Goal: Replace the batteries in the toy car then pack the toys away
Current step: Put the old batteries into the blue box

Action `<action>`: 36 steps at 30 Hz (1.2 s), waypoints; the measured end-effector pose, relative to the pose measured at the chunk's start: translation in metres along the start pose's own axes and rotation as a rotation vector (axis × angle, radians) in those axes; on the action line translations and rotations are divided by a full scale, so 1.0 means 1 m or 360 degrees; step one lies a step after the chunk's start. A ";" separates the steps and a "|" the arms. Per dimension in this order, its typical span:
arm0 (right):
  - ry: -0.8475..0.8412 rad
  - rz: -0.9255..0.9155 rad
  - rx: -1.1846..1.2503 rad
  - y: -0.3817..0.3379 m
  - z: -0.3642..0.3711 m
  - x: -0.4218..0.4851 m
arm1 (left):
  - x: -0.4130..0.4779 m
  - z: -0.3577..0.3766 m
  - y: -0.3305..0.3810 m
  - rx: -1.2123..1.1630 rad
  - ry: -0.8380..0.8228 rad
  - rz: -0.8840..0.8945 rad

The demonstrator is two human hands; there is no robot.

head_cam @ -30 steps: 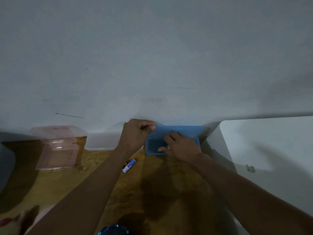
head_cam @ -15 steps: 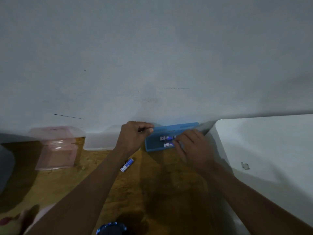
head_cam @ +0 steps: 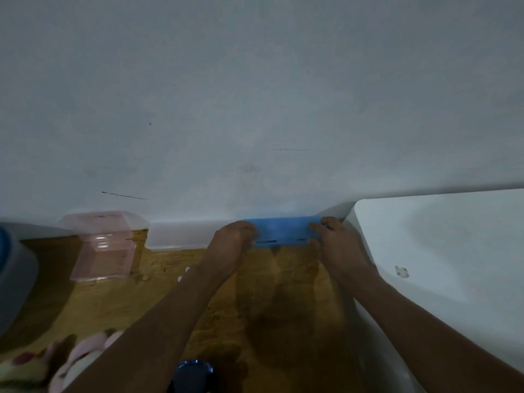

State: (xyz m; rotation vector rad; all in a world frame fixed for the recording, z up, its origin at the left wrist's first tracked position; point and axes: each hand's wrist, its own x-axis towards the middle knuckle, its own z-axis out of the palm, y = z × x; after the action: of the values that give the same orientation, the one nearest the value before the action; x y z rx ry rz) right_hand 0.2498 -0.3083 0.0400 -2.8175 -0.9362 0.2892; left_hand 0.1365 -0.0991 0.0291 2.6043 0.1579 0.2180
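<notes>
— What's nearest?
— A plush toy (head_cam: 28, 367), near left on the wooden desk (head_cam: 255, 293).
— And beyond?
— My left hand (head_cam: 231, 239) and right hand (head_cam: 337, 242) each curl a grip round one end of the lidded blue box (head_cam: 283, 232), against the wall (head_cam: 255, 109).

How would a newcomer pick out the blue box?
Follow the foot of the grey wall along the wooden surface to where both hands reach. The blue box sits there by the wall, left hand gripping one end, right hand the other. Unlike the frosted white box and clear pink box to its left, it is opaque blue.
</notes>
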 end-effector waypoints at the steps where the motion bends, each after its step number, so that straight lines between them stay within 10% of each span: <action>1: -0.0009 -0.0019 0.0009 0.001 0.001 0.001 | -0.001 0.001 0.002 0.0044 -0.0019 0.0032; 24: 0.0044 -0.0116 -0.0015 0.007 0.003 0.014 | 0.008 0.014 0.015 0.0474 -0.0158 -0.0080; 36: 0.0032 0.0113 0.0753 -0.025 -0.019 -0.046 | -0.053 -0.034 0.049 -0.0365 0.0330 -0.0558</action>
State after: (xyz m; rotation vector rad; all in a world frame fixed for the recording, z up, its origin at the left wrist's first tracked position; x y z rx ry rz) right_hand 0.2038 -0.3178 0.0697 -2.4140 -0.6578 0.4271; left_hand 0.0815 -0.1328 0.0765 2.2767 0.6187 0.3556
